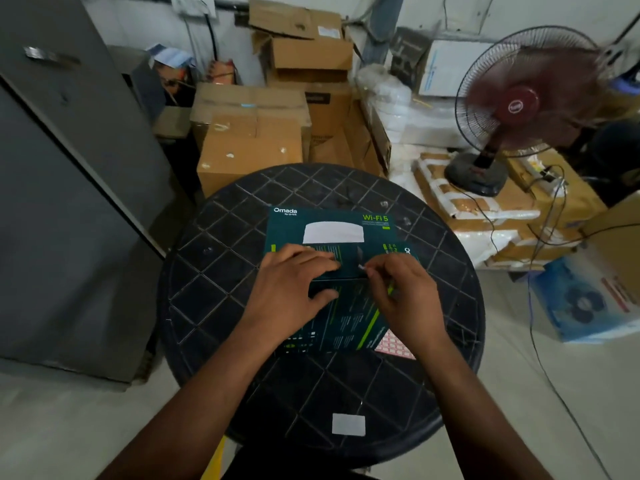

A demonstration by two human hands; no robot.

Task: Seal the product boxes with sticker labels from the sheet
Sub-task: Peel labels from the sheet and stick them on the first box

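Note:
Two dark green product boxes lie on a round black table (346,386). The far box (332,223) shows a white device picture and "Wi-Fi 5". The near box (346,317) stands closer to me, its top edge at my fingers. My left hand (294,285) grips that top edge, thumb on the near face. My right hand (401,289) pinches a small pale sticker at the same edge. The pink and white sticker sheet (393,342) lies on the table beside the near box, partly under my right wrist.
A white rectangular label (348,424) sits near the table's front edge. Cardboard cartons (249,143) are stacked behind the table. A grey metal cabinet (69,202) stands at left. A maroon fan (519,105) and a blue box (585,303) are at right, with cables on the floor.

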